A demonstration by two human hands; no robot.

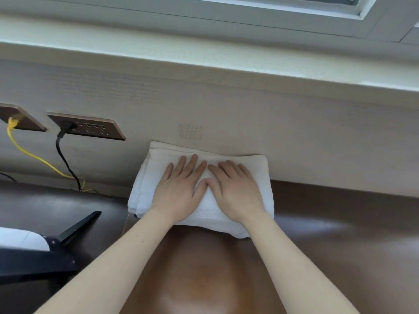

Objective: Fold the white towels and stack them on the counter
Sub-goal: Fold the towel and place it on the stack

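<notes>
A folded white towel lies on the brown counter, its far edge against the back wall. At its left side the edges of layers show, so it is either thickly folded or a stack; I cannot tell which. My left hand rests flat on the towel's middle, palm down, fingers spread. My right hand lies flat beside it, thumbs touching. Neither hand grips anything.
Two brown wall sockets sit at the left, one with a yellow cable, the other with a black cable; both cables drop to the counter. A black stand with a white part occupies the near left. A window sill runs above.
</notes>
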